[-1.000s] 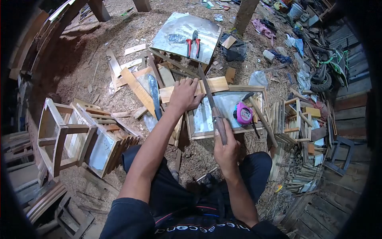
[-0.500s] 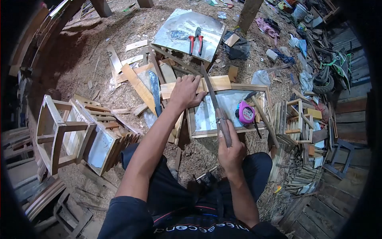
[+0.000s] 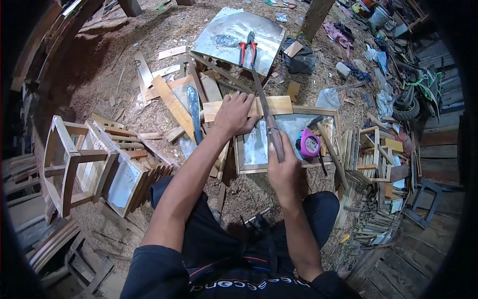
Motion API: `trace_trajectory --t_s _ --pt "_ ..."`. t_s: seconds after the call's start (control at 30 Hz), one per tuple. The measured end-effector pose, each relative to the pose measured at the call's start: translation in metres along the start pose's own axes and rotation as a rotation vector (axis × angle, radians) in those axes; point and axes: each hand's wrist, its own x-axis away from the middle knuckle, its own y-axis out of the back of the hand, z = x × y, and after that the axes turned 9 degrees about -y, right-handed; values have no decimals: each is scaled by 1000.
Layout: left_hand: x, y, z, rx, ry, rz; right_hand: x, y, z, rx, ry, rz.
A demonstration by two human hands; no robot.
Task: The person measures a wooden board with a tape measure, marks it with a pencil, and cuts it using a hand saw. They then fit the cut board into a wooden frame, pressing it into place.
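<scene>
My left hand [image 3: 234, 114] presses down on a pale wooden board [image 3: 279, 105], fingers over its far edge and thumb toward the near side. The board lies across a wood-framed panel [image 3: 253, 149]. In my right hand [image 3: 284, 174] is the handle of a handsaw [image 3: 262, 94], its long narrow blade crossing the board just right of my left hand and pointing away from me. Right of the saw sits a pink tape measure [image 3: 309, 144] on the panel, beside a hammer [image 3: 326, 142]. A large knife [image 3: 193, 107] lies left of my left hand.
Red-handled pliers [image 3: 247, 52] rest on a metal-topped surface [image 3: 219, 30] ahead. Wooden frames [image 3: 82, 157] are stacked at my left, and more frames and slats [image 3: 368, 154] at my right. Offcuts [image 3: 172, 102] and shavings cover the ground. A small motorbike [image 3: 411, 102] stands far right.
My right hand has pushed the saw forward, away from me, so its blade tip reaches closer to the pliers. My left hand stays on the board.
</scene>
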Motion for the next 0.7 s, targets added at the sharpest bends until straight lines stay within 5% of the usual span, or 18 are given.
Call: trace_trajectory --t_s 0.23,0.7 --pt "-8 1 2 33 -4 48 29 23 -1 -88 -122 36" --pt "-6 -7 2 -30 -35 5 -19 -16 -19 -151 11 -24"
